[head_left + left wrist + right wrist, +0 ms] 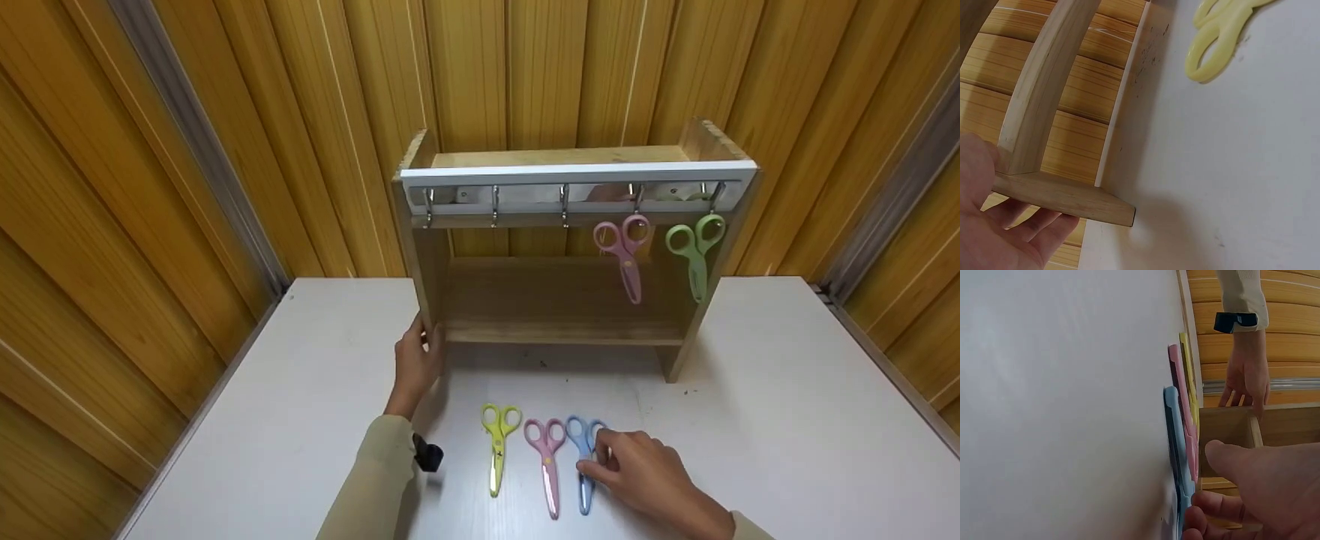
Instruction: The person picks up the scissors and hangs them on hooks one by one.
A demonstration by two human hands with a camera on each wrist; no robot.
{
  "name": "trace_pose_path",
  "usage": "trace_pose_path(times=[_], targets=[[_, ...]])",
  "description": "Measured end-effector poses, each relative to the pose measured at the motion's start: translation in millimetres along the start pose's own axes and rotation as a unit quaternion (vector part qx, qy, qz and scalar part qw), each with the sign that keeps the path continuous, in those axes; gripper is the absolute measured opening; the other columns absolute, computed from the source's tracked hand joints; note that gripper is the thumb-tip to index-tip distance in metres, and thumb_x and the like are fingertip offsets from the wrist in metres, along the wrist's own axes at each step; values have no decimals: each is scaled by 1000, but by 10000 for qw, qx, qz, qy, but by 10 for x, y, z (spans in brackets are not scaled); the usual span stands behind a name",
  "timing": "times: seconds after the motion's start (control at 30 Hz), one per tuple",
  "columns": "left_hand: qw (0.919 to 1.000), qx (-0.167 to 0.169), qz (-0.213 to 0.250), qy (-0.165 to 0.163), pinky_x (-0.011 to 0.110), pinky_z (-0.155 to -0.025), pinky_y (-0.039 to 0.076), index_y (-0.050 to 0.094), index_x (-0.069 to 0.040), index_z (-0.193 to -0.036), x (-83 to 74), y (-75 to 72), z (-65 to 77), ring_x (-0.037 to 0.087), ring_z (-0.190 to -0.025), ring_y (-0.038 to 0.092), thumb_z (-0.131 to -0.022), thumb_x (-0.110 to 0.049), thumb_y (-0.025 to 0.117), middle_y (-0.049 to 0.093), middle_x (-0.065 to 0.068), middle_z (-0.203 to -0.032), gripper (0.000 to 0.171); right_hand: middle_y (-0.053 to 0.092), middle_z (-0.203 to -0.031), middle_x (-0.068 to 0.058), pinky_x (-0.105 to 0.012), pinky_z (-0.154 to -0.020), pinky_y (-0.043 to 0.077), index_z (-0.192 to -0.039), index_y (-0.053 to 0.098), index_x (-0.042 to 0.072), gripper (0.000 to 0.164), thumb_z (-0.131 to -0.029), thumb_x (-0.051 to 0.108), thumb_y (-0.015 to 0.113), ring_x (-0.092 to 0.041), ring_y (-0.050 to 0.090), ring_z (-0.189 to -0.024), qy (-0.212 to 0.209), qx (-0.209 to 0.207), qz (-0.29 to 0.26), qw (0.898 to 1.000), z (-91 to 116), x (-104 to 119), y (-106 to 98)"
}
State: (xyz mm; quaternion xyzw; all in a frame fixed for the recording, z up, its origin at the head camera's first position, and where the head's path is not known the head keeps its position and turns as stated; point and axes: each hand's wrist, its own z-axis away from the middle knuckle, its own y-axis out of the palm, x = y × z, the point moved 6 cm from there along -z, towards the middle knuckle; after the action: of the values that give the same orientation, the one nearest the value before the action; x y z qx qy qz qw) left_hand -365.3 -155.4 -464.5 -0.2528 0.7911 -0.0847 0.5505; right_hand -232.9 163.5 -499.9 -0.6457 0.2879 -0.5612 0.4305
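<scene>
My left hand [417, 367] grips the lower left side panel of a wooden rack [562, 334]; in the left wrist view its thumb and fingers lie on either side of the panel [1067, 197]. On the white table, blue scissors [585, 491] lie flat under my right hand [649, 472]. Its fingertips [1199, 514] are right at the blue handle, while the thumb [1224, 458] stands apart from it in the right wrist view. Pink scissors [549, 472] and yellow scissors [496, 450] lie in a row to the left of the blue pair.
A rail with several metal hooks [564, 206] runs along the rack's top front. Another pink pair of scissors [628, 262] and green scissors [697, 262] hang on its two right hooks. Wood-patterned walls [330, 150] enclose the table [255, 420] at the back and sides.
</scene>
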Motion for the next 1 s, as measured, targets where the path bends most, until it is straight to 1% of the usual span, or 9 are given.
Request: trace_pose_path(times=[0.07,0.17,0.33,0.43,0.57,0.67,0.9,1.0], targets=[[10000,-34,-8,55,45,-95,58,47,2,-151,-2,-3,1,36,-117,67,-107,-10,54,61,23,-139,46,47,-61,8,-28,-51,32,-73,56,22,38,-86,48,81,-10,45,-59,1,-33,101,9999,10,4,18],[10000,-60,-9,36,46,-95,58,47,1,-150,-2,-8,3,36,-116,67,-106,-10,54,61,23,-138,46,47,-61,8,-29,-52,32,-73,55,22,39,-85,48,82,-10,45,-59,51,-3,200,9998,10,9,49],[9999,13,20,-135,44,-95,58,47,-2,-152,-1,0,-6,34,-116,67,-107,-13,54,61,21,-140,47,48,-62,7,-30,-53,33,-73,55,21,38,-86,46,82,-12,46,-60,188,138,245,9994,2,-1,89],[9999,42,48,-157,44,-95,58,46,-3,-153,-8,6,-10,34,-116,67,-107,-14,54,61,20,-140,48,49,-63,6,-30,-54,34,-74,56,21,37,-86,44,82,-12,47,-60,262,231,222,9991,1,-7,88],[9999,54,73,-114,45,-95,58,46,-2,-153,-14,10,-3,34,-116,67,-107,-13,55,61,20,-140,48,51,-65,5,-32,-56,36,-77,59,20,34,-85,42,83,-14,49,-62,399,356,221,9983,10,-25,54],[9999,66,33,-119,44,-95,58,45,-2,-153,-18,8,6,36,-117,67,-107,-13,54,61,20,-141,48,52,-68,4,-34,-58,38,-79,61,19,31,-85,39,85,-15,49,-65,448,348,280,9980,20,-46,8],[9998,67,-46,-196,42,-95,58,43,-3,-155,-17,6,11,36,-118,66,-108,-16,53,59,20,-143,49,54,-73,4,-36,-58,43,-88,70,17,24,-81,31,88,-15,49,-68,323,201,601,9975,45,-112,-108],[9998,55,-36,-200,42,-94,59,43,-2,-154,-14,7,11,35,-117,67,-108,-15,54,59,20,-142,49,54,-75,4,-36,-59,45,-90,71,18,23,-81,30,88,-14,50,-69,319,264,659,9970,61,-156,-140]])
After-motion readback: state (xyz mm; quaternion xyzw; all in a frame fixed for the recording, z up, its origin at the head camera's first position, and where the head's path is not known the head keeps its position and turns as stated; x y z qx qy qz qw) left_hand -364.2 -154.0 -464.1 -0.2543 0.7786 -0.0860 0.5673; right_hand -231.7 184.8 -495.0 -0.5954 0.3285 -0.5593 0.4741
